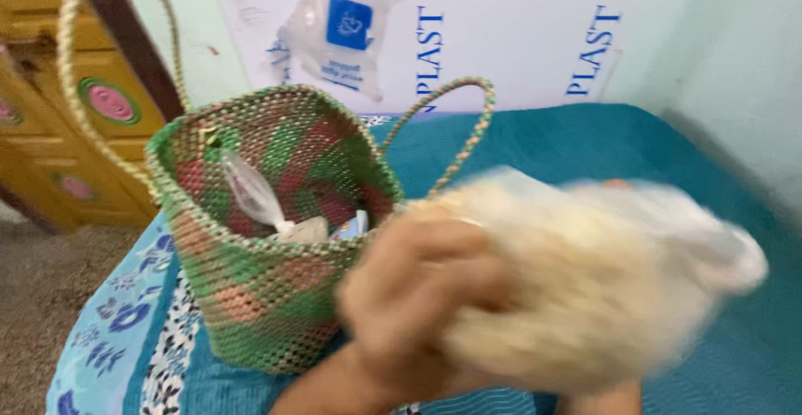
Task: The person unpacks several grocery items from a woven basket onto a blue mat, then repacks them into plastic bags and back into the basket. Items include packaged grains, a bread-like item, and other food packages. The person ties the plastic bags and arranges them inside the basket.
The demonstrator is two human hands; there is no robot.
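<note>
Head view, items listed left to right.

Yellow wooden cabinet (50, 106): far left, behind the bed edge, painted with pink oval medallions ringed in green.

Bedsheet (117, 323): pale blue with dark blue flowers, at lower left; it borders a teal bed cover (585, 148) that fills the right half of the frame.

Woven basket (267, 290): plaited in green, red and salmon bands, standing upright on the bed, mouth open toward the camera. Two braided cream-and-green loop handles; one rises at left in front of the cabinet, the other arches at right over the teal cover. Inside: a small clear plastic bag (251, 194) leaning against the inner wall, and a few pale packets at the bottom, too small to identify.

Clear plastic carrier bag (342, 27): blue square print, hanging against the white panel (501, 14) with blue lettering behind the bed.

Left hand (418, 298): just right of the basket and close to its rim, heavily motion-blurred, fingers curled onto the near side of a bag of pale puffed food (601, 290). Grasping it.

Bag of pale puffed food: large, transparent, cream-coloured contents, held above the teal cover, to the right of the basket and outside it. Contents too blurred to name more closely.

Right hand (597, 400): only a sliver at the bottom edge, beneath the bag. Whether it grips the bag cannot be told.
</note>
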